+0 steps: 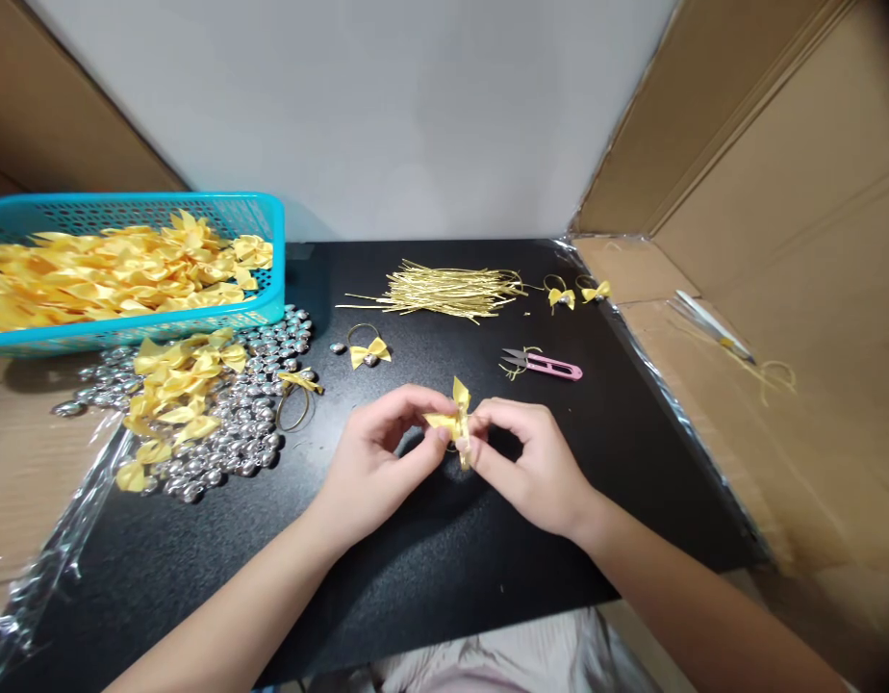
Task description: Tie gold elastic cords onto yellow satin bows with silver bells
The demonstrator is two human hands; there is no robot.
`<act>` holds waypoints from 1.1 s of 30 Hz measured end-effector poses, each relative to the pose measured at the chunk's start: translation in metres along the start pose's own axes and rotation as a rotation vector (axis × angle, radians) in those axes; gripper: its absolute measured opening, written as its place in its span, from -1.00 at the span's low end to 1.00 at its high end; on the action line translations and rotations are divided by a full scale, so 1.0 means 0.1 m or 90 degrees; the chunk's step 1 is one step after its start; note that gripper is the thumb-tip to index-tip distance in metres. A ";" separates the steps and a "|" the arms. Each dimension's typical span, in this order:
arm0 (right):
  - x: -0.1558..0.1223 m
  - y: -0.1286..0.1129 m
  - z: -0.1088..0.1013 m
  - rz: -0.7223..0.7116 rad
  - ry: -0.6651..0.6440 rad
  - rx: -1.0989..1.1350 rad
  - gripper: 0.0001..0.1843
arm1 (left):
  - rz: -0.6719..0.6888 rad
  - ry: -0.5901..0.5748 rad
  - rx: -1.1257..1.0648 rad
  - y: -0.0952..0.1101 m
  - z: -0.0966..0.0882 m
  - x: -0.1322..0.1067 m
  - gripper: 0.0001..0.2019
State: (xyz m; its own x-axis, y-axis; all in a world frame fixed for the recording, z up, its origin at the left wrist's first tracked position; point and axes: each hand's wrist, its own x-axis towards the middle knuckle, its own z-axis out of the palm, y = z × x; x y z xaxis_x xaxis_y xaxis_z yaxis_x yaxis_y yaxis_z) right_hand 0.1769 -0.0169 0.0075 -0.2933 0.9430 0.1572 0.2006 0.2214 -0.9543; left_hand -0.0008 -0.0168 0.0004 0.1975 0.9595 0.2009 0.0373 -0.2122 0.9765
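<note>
Between my two hands, above the middle of the black table, is a yellow ribbon bow (455, 421). My left hand (393, 448) pinches it from the left with thumb and fingers. From the other side my right hand (527, 457) closes its thumb and fingertips on the bow's right edge. My fingertips hide part of the bow, and whether a gold tie is in it I cannot make out. Beyond my left hand lie a finished-looking bow with a silver bell (370, 354) on a gold loop and a second looped bow (300, 383) on its side.
A blue basket (278, 260) of yellow bows stands at the left. Silver bells (246, 423) and loose bows (189, 371) lie before it. Gold twist ties (448, 291), pink thread snips (556, 367) and two looped bows (561, 296) lie farther back. Cardboard (798, 192) borders the right.
</note>
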 end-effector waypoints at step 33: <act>0.04 0.08 -0.09 0.014 0.113 0.084 -0.93 | 0.101 0.004 0.233 -0.02 -0.03 0.01 -0.82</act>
State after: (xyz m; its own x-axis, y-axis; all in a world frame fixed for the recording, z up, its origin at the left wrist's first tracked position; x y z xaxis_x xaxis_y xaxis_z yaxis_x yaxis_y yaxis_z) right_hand 0.1854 -0.0088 0.0031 -0.1190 0.9786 0.1676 0.0780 0.1775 -0.9810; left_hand -0.0040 -0.0148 -0.0008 0.2228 0.9104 0.3486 0.3540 -0.4087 0.8412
